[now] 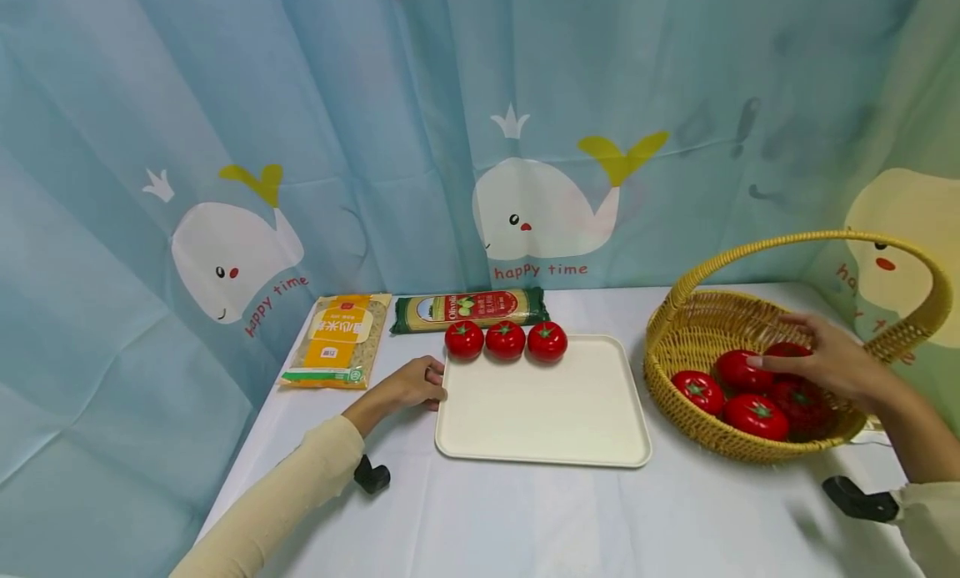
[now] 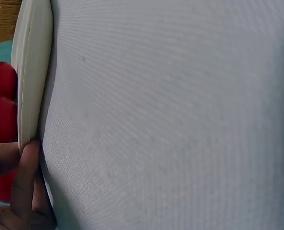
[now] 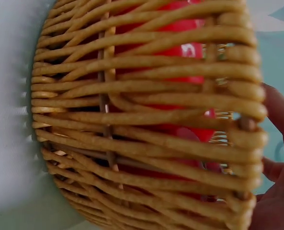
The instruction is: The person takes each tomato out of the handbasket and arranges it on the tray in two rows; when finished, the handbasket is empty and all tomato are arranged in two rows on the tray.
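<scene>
A cream rectangular tray (image 1: 540, 411) lies on the table, with three red tomatoes (image 1: 506, 341) in a row along its far left edge. At the tray's left side, my left hand (image 1: 408, 384) pinches the rim; the left wrist view shows its fingers (image 2: 24, 179) above and below that edge. On the right stands a yellow wicker basket (image 1: 693, 428) with a tall arched handle, holding several more tomatoes (image 1: 756, 417). My right hand (image 1: 843, 365) reaches over them with thumb and fingers spread around one tomato (image 1: 787, 350). Basket weave hides part of this in the right wrist view.
Behind the tray lies a long green and red pasta packet (image 1: 472, 309). An orange and clear bag of grain (image 1: 337, 340) sits to its left. A blue curtain (image 1: 405, 144) with whale prints hangs behind the white-covered table (image 1: 510, 520).
</scene>
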Tool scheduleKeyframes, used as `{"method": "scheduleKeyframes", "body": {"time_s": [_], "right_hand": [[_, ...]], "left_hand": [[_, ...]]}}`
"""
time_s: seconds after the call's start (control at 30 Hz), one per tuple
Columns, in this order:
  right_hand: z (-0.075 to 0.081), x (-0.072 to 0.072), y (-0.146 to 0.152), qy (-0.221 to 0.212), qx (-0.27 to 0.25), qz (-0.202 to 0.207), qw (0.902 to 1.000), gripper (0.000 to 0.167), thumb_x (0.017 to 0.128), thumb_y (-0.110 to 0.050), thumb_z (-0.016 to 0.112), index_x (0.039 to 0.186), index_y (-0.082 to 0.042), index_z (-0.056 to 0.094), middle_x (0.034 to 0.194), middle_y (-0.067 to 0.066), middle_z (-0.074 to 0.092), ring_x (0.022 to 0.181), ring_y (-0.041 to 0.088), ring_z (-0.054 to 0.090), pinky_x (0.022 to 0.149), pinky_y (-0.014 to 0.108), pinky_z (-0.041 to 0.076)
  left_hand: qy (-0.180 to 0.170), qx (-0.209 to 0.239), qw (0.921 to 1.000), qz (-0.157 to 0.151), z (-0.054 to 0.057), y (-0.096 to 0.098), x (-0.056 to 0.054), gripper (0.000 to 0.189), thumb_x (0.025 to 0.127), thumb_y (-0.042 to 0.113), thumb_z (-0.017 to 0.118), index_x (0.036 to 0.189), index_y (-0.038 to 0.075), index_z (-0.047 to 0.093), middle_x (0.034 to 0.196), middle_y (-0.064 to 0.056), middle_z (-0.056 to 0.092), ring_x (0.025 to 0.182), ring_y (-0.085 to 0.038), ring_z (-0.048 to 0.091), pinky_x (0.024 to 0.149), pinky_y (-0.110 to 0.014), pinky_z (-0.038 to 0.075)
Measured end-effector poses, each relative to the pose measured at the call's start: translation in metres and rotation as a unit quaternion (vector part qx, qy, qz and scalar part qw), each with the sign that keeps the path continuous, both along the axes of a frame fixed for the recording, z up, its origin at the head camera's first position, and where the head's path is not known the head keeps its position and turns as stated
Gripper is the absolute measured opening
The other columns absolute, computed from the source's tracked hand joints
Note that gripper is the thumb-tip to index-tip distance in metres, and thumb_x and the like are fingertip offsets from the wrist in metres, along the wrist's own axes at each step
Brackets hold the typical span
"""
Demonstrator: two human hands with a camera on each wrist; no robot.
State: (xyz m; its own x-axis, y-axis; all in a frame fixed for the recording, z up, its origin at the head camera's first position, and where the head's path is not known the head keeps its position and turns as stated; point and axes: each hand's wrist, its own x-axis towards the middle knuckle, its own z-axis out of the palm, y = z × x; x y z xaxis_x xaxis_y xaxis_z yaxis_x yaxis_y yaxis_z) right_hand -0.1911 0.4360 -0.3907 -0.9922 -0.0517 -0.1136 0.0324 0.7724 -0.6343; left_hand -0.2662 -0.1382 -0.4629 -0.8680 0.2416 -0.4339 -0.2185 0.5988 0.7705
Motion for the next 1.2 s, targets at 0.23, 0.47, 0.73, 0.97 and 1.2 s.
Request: {"method": "scheduleKeyframes", "body": {"time_s": [0.23,0.47,0.73,0.97,1.2], "right_hand": [[-0.005,-0.012,0.001,0.006,-0.011,-0.011,0.9999,0.092,0.094,-0.037,0.068,0.152,0.012,0.016,0.144,0.041,0.031,0.127,0.054,0.033,0.097,0.068,0.039],[-0.002,-0.018,0.003,0.017,-0.038,-0.035,0.9985,0.086,0.096,-0.038,0.065,0.153,0.006,0.018,0.137,0.024,0.041,0.114,0.025,0.049,0.07,0.018,0.044],[0.0,-0.026,-0.006,-0.003,-0.046,0.006,0.9989,0.088,0.097,-0.036,0.063,0.155,0.006,0.013,0.151,0.039,0.027,0.129,0.058,0.033,0.082,0.025,0.055],[-0.005,-0.034,-0.007,0.006,-0.045,0.035,0.9984,0.083,0.097,-0.032,0.064,0.153,0.007,0.017,0.151,0.038,0.027,0.13,0.06,0.031,0.098,0.061,0.048],[-0.007,-0.039,0.002,0.015,-0.029,0.044,0.9985,0.074,0.099,-0.026,0.063,0.15,0.01,0.022,0.144,0.04,0.036,0.124,0.057,0.039,0.07,0.006,0.043]], "left_hand": [[-0.002,-0.006,1.0,0.001,0.002,0.002,-0.001,0.044,0.086,0.001,0.071,0.126,0.0,0.052,0.099,-0.011,0.058,0.076,-0.017,0.062,0.069,-0.026,0.061],[0.003,-0.014,0.9999,0.0,0.002,0.004,-0.001,0.044,0.086,0.002,0.071,0.126,0.0,0.052,0.1,-0.011,0.058,0.077,-0.017,0.062,0.07,-0.026,0.061],[0.003,-0.003,1.0,0.004,0.003,0.003,0.001,0.044,0.085,-0.001,0.07,0.125,-0.001,0.052,0.097,-0.01,0.057,0.076,-0.017,0.061,0.069,-0.026,0.061],[0.002,-0.009,1.0,0.001,0.0,0.003,0.0,0.044,0.085,0.0,0.071,0.125,0.0,0.052,0.097,-0.01,0.057,0.076,-0.016,0.062,0.069,-0.026,0.061],[0.004,-0.011,0.9999,0.003,0.001,0.003,0.0,0.044,0.085,0.0,0.071,0.125,-0.001,0.052,0.097,-0.01,0.058,0.075,-0.016,0.062,0.069,-0.026,0.061]]}}
